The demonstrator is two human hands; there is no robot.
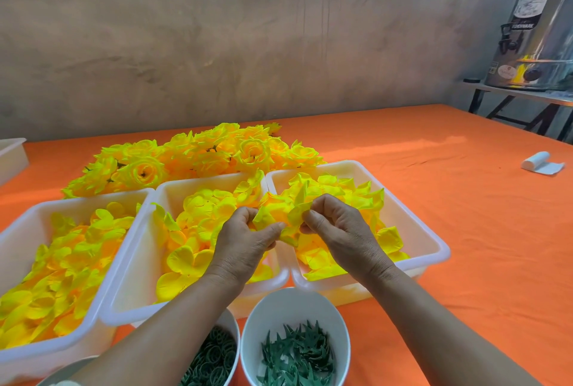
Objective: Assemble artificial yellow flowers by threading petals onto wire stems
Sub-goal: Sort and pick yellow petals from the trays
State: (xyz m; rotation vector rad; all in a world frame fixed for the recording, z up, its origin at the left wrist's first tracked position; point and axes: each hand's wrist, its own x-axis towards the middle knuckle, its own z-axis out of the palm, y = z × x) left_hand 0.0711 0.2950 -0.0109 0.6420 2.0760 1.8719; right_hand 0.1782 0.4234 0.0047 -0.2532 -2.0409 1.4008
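Head view is showing the left hand (245, 240) and right hand (338, 227) meeting at ctr frame, both pinching one yellow petal cluster (276, 210) btwn thumb and curled fingertips. The left is gripping its lower-left edge, the right its right side. The cluster is hanging in the air just over the seam where the middle tray (210, 179) and right tray (434, 240) are touching. Whether a stem is running through it, cannot tell. Both forearms are reaching in from the bottom edge, the left one crossing over the middle tray's front rim. All three white trays, incl. the left tray (93, 199), are sitting side by side on the orange counter (434, 168), each holding loose yellow petals. Nearer the person, two white cups are standing just in front of the trays: the cup of green leaf pieces (294, 302) on the right, and the cup of green rings (231, 323) beside it, partly hidden by the left forearm. Behind the trays a pile of finished yellow flowers (192, 156) is lying on the counter. Far right, a small white roll (541, 164) is lying partly unrolled, well apart from the trays. Beyond it a metal urn (545, 29) is standing on a side table (527, 97) by the wall.
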